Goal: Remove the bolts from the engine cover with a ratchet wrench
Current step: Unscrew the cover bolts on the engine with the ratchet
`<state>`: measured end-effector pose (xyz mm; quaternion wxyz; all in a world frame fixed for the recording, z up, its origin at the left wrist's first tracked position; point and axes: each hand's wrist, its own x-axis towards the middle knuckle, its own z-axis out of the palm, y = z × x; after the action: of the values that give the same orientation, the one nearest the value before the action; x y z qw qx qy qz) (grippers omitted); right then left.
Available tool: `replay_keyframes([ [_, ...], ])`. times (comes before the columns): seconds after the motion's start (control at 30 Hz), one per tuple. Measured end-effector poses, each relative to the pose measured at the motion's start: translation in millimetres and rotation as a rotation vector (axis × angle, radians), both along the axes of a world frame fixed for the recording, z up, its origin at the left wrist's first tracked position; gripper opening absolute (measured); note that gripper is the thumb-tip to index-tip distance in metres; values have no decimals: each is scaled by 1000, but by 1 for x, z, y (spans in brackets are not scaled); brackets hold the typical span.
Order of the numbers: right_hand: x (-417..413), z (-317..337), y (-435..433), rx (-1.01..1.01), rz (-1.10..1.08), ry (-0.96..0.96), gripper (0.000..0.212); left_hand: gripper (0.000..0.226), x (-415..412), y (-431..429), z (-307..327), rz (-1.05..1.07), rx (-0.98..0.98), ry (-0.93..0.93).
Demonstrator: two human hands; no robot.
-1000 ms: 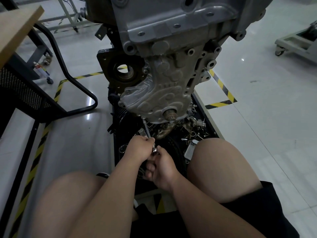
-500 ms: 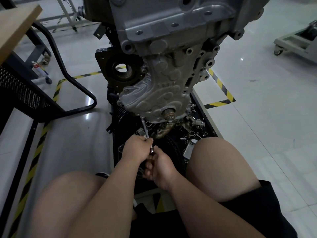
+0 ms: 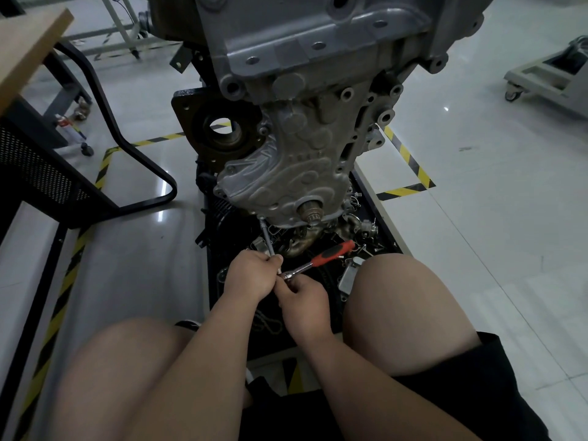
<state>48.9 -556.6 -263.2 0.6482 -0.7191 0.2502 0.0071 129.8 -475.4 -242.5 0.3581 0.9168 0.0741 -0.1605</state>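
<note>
The grey engine cover (image 3: 286, 173) faces me on the engine, low in front of my knees. A thin steel extension bar (image 3: 266, 237) runs from a bolt at the cover's lower left edge down to my hands. My left hand (image 3: 251, 275) grips the bar's lower end. The ratchet wrench (image 3: 321, 257), with a red and black handle, sticks out to the upper right from the bar's end. My right hand (image 3: 302, 302) pinches the ratchet's head just below my left hand. The bolt itself is too small to make out.
The engine stands over a black tray (image 3: 385, 230) holding several loose metal parts and clamps. A crank stub (image 3: 310, 210) protrudes from the cover. A black-framed table (image 3: 31, 173) stands at left, a wheeled cart (image 3: 547, 74) at far right. My bare knees flank the tray.
The ratchet's red handle has swung out to the upper right and now shows; before, it was hidden under my hands. Both hands stay at the bar's lower end.
</note>
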Motion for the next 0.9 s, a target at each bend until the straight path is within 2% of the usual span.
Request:
replay_keyframes([
  [0.1,0,-2,0,-60,12,-9,44,38,0,0,0,11,-18,-8],
  [0.27,0,0,1,215,19,23,40,37,-1,0,3,0,-26,1],
  [0.37,1,2,2,314,34,81,47,44,-1,0,3,9,-28,15],
  [0.5,4,7,3,463,34,155,46,45,-1,-1,4,16,2,20],
  [0.73,5,11,4,605,43,211,48,40,1,0,1,19,-8,29],
  [0.9,11,13,6,944,-112,282,41,38,1,1,1,27,-17,-13],
])
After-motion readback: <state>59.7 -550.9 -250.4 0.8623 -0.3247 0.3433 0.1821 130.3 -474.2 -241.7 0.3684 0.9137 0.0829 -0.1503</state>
